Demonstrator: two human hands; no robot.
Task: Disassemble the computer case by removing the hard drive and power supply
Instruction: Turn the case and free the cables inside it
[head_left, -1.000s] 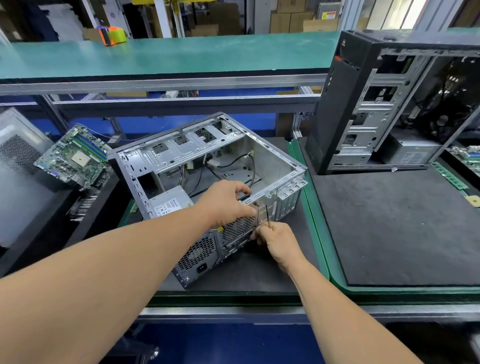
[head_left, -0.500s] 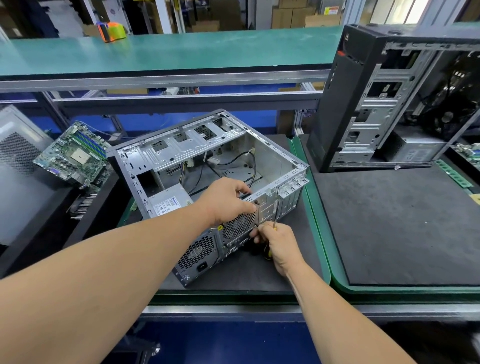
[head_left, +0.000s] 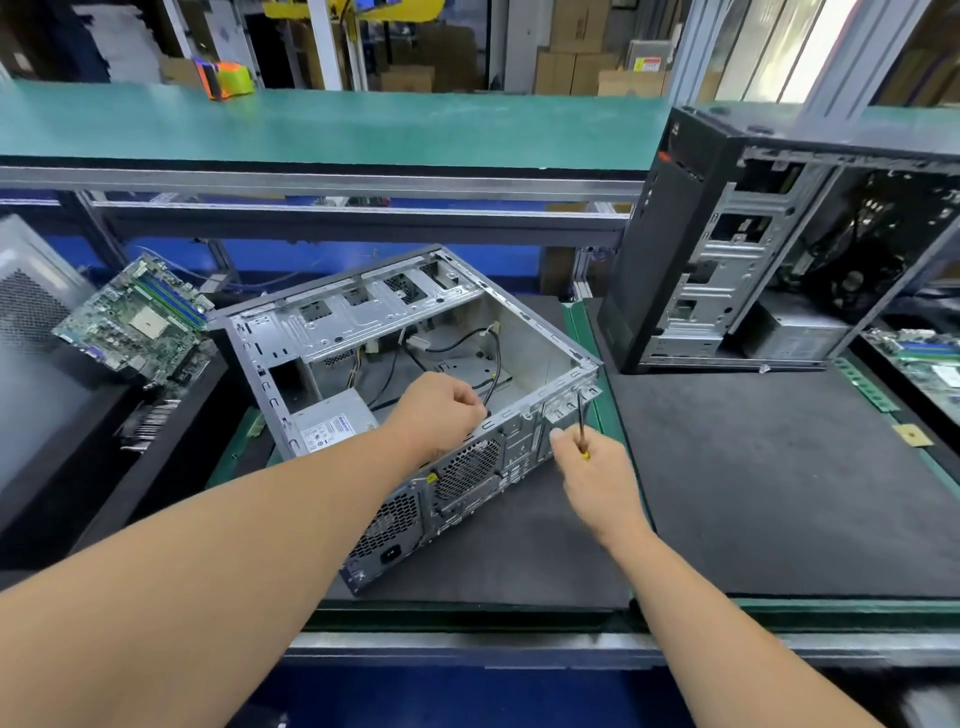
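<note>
An open grey computer case (head_left: 363, 317) lies on its side on the black mat, rear panel toward me. The silver power supply (head_left: 332, 423) with a white label sits in its near left corner, and black cables (head_left: 493, 358) run across the inside. My left hand (head_left: 441, 410) grips the top edge of the rear panel, fingers curled over the rim. My right hand (head_left: 592, 462) holds a screwdriver (head_left: 581, 423) with a yellow-black handle, its shaft pointing up at the case's right rear corner. No hard drive shows.
A green motherboard (head_left: 135, 317) leans on a black stand at the left. A second black tower case (head_left: 737, 249) stands open at the back right on another black mat (head_left: 779, 467). A green shelf (head_left: 332, 124) runs overhead at the back.
My right hand has moved right along the rear panel with the screwdriver, from the fan grille area to the case's right corner. My left hand stays on the rim.
</note>
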